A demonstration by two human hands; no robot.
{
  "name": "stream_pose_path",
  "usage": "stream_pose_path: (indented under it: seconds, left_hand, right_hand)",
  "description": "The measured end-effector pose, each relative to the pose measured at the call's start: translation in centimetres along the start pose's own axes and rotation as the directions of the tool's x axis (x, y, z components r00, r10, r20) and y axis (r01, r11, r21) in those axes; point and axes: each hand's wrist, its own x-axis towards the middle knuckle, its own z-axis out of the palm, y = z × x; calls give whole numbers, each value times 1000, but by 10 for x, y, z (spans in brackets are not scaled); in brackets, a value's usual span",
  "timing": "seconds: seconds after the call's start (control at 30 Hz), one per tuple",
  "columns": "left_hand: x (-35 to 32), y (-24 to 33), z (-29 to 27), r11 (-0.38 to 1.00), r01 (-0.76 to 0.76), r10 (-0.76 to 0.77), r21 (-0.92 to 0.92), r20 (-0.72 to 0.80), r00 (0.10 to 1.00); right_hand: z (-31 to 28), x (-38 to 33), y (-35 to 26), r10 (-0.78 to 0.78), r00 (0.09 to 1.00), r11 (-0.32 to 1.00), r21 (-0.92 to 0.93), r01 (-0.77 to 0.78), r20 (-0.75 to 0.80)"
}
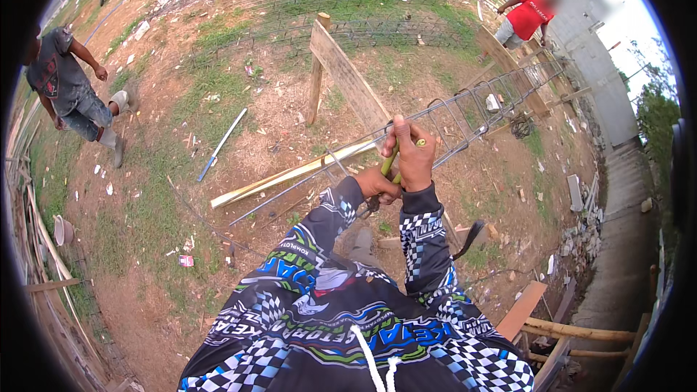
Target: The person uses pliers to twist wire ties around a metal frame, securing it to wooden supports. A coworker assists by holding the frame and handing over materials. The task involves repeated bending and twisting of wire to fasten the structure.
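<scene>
A rebar cage (465,147) of long steel bars with square stirrups runs from in front of me to the far right. At its near end, my left hand (375,184) is closed around a tool with yellow-green handles (389,161), which looks like pliers. My right hand (416,158) is closed just above and to the right, with a handle end showing by its fingers. Its raised fingers are beside the cage bars. The tool's jaws are hidden by my hands.
A wooden board on a stake (348,72) stands beyond the cage. Pale wood strips (290,176) and a hand saw or blue-ended strip (222,144) lie on the ground. One person (69,76) is at left, another in red (528,14) at far right. More rebar cages (392,33) lie behind.
</scene>
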Motion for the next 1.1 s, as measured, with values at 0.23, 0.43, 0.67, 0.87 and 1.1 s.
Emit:
stream_pose_path:
  seconds: [0.23,0.43,0.67,0.87,1.1]
  left_hand:
    - [-11,-40,79,374,-204,764,905,-176,620]
    - [2,-58,96,379,-79,750,922,-256,610]
    - [0,-17,38,799,-183,143,573,115,983]
    - [-4,1,26,917,-114,51,382,173,984]
    - [1,10,-6,956,146,-163,255,44,986]
  right_hand:
    - [-39,-64,-1,-33,914,928,326,178,-405]
    - [-24,-90,2,-165,781,888,254,383,-602]
    - [-80,-58,-12,-264,881,892,448,67,393]
    - [-60,-46,-2,-140,928,952,305,31,344]
    - [-17,0,-16,117,971,958,236,-166,208]
